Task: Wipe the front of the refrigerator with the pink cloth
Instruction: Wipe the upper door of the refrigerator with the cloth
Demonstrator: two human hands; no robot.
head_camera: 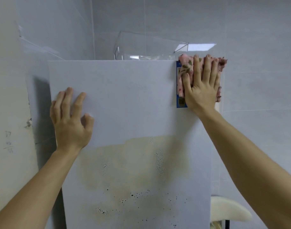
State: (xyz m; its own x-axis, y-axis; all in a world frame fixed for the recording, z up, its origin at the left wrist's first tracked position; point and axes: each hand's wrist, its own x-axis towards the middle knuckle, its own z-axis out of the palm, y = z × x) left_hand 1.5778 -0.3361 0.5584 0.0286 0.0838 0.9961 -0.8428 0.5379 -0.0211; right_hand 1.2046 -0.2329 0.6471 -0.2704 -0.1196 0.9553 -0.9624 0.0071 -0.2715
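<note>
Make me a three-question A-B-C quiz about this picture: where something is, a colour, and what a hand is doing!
1. Where is the pink cloth?
A. top right corner of the refrigerator
B. bottom left corner
C. on the floor

2. What colour is the big stain on the refrigerator?
A. green
B. yellowish brown
C. red

3. What is the left hand doing?
A. holding a cup
B. pointing up
C. touching the refrigerator, holding nothing

Answers: 1 A, the right hand presses it there. 2 B, it tints the lower front. 3 C, it rests bare on the white front.
</note>
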